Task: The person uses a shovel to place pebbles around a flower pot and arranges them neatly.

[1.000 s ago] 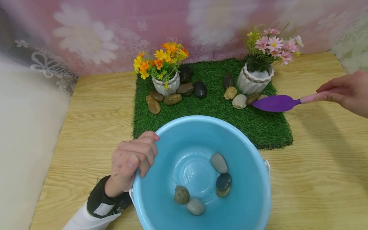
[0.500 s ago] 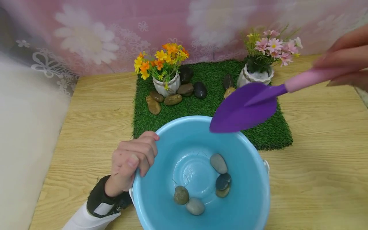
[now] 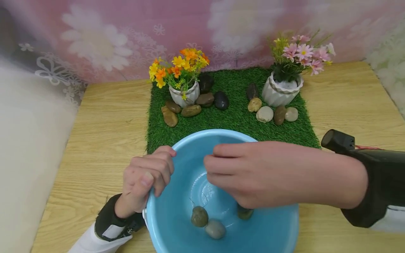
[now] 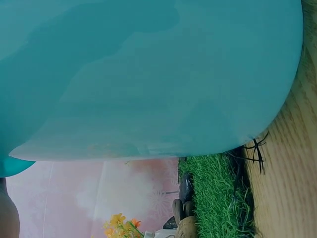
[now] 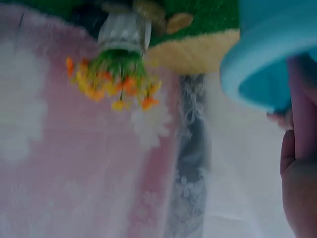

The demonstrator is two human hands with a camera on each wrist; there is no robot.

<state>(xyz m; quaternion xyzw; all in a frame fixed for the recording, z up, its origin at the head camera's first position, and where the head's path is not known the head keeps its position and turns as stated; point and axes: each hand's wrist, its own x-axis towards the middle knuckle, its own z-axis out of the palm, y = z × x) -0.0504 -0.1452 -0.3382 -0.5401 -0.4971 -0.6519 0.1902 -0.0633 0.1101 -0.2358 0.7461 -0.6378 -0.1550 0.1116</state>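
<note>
A light blue bucket (image 3: 275, 232) stands at the front, with several stones inside, among them a brown stone (image 3: 199, 216) and a grey stone (image 3: 215, 229). My left hand (image 3: 147, 175) grips its left rim, fingers curled over the edge. Over the bucket's opening is my right hand (image 3: 240, 172), curled round the pink handle of a trowel (image 5: 303, 119), which shows in the right wrist view. In the head view the hand hides the trowel, including its purple blade, and part of the stones below. The bucket's outer wall (image 4: 148, 89) fills most of the left wrist view.
Behind the bucket lies a green turf mat (image 3: 234, 123). On it stand a pot of orange and yellow flowers (image 3: 185, 93) and a pot of pink flowers (image 3: 281, 92), with several stones around each. A pink floral curtain (image 3: 177, 21) hangs behind the wooden table (image 3: 104, 123).
My right hand has swung the trowel left from beside the pink flowers to over the bucket. The stones there are uncovered again. The left hand and bucket have stayed put.
</note>
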